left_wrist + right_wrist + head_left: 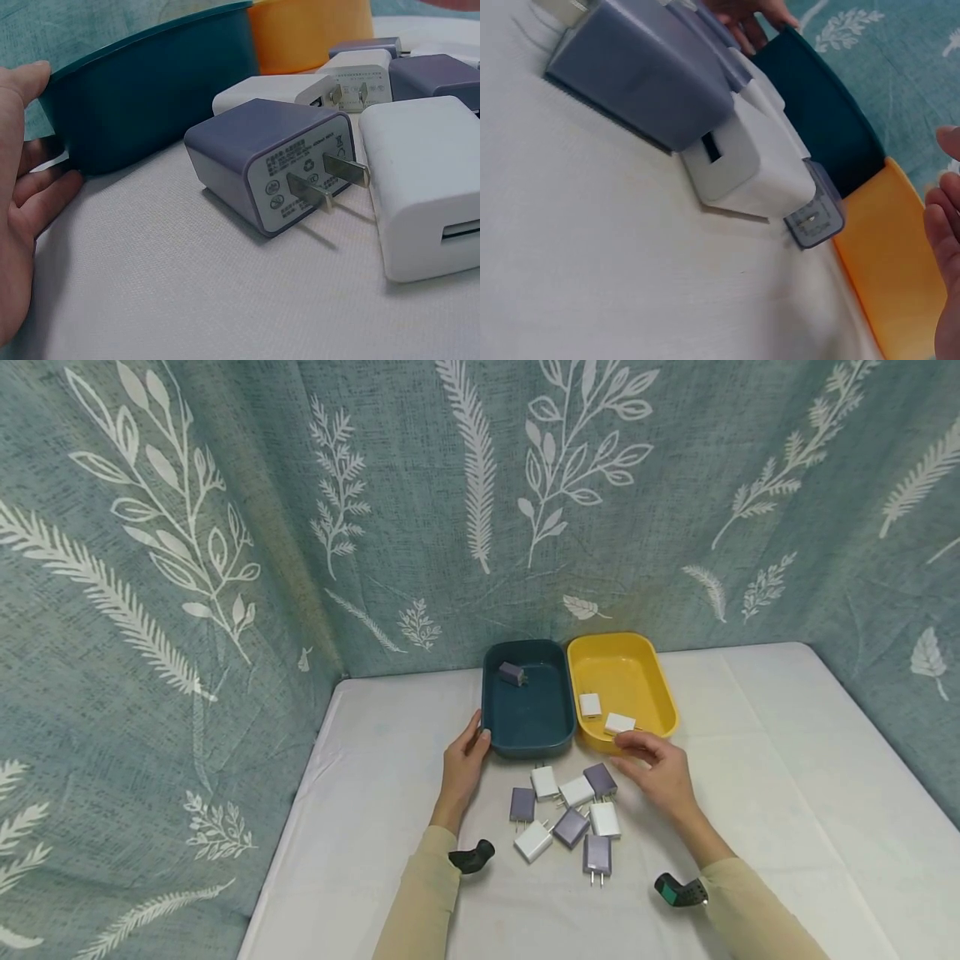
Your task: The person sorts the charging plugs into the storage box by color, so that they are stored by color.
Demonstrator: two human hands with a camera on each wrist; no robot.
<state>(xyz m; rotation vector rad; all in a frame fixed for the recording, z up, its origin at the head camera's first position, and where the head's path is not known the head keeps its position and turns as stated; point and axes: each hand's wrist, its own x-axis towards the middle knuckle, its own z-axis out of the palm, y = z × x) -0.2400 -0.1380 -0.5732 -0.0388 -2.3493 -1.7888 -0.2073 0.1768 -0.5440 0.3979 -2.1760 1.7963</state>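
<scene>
My left hand touches the near left corner of the dark teal bin. In the left wrist view the thumb lies at its rim and the other fingers lie lower along its wall. My right hand is over the front edge of the yellow bin, thumb and forefinger apart with nothing between them. Just past those fingertips a white charger lies tilted in the yellow bin, near another white charger. One purple-grey charger lies in the teal bin.
Several white chargers and purple-grey chargers lie loosely grouped in front of the bins, prongs pointing various ways. The bins stand side by side at the back of the white-covered table. A leaf-patterned curtain hangs behind and to both sides.
</scene>
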